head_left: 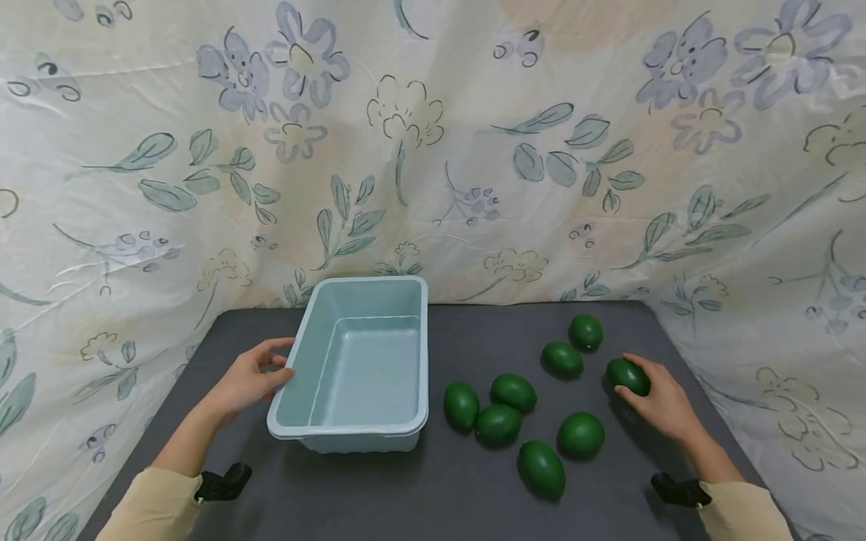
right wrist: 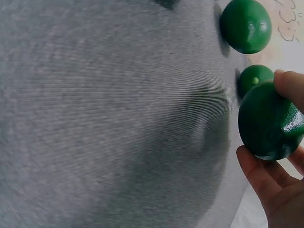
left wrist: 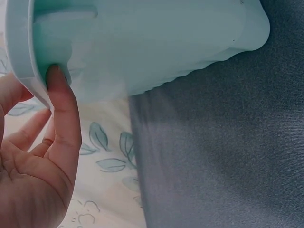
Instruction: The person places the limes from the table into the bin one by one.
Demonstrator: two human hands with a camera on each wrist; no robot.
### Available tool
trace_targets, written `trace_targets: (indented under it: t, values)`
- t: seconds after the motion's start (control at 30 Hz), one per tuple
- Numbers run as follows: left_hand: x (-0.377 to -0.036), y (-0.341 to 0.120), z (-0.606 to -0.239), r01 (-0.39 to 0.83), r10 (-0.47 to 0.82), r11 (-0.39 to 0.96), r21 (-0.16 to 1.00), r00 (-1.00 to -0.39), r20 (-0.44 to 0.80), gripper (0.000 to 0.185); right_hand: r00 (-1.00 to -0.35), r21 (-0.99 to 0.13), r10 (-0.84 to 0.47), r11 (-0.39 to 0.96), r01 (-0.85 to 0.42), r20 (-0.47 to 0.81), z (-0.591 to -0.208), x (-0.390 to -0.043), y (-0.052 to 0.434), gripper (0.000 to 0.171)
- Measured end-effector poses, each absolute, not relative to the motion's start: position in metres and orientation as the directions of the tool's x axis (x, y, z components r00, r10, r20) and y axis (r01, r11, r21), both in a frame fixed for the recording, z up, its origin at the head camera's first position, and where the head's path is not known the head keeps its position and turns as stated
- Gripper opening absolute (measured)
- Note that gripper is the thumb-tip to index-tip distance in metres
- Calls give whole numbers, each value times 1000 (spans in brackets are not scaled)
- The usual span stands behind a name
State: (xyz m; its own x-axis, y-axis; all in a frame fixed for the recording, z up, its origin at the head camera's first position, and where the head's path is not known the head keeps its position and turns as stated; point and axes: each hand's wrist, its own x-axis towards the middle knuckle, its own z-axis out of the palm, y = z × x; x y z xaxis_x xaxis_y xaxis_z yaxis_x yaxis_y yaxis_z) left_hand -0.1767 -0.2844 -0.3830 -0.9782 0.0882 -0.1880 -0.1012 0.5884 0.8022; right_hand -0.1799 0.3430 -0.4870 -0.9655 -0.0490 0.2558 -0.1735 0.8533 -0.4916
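Observation:
A pale blue-green plastic basin (head_left: 368, 376) stands on the dark table, its inside bare. At its left rim my left hand (head_left: 246, 382) pinches the edge, with the fingers bent at the rim in the left wrist view. On the right, my right hand (head_left: 663, 402) holds a glossy dark green avocado (right wrist: 268, 121) between thumb and fingers. A shadow falls on the table under that hand. Close beyond it lie two more avocados, a nearer one (head_left: 562, 360) and a farther one (head_left: 585, 332).
Right of the basin, several avocados lie loose, among them a cluster by its wall (head_left: 461, 406), a round one (head_left: 581, 435) and a pointed one (head_left: 542, 469) nearer the front. A flowered cloth (head_left: 460, 150) hangs behind and beside the grey table (head_left: 473, 496).

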Motion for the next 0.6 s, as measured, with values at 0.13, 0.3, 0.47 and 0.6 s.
trace_targets:
  t: [0.13,0.3,0.47,0.6]
  values:
    - [-176,-284,-383,-98,91,590,801,-978,-187,62,-967,-487,-50,856,-171,251,-480,-181,342,62]
    - [-175,-284,-382,-98,85,595,798,-979,-185,62,-963,-485,-62,854,-187,263,-472,-184,340,62]
    - [-174,-283,-381,-103,78,597,795,-979,-186,61,-955,-475,-74,855,-209,287,-464,-188,335,61]
    - [-175,-282,-381,-107,78,596,796,-979,-189,61,-948,-469,-89,852,-230,305,-457,-190,328,61]
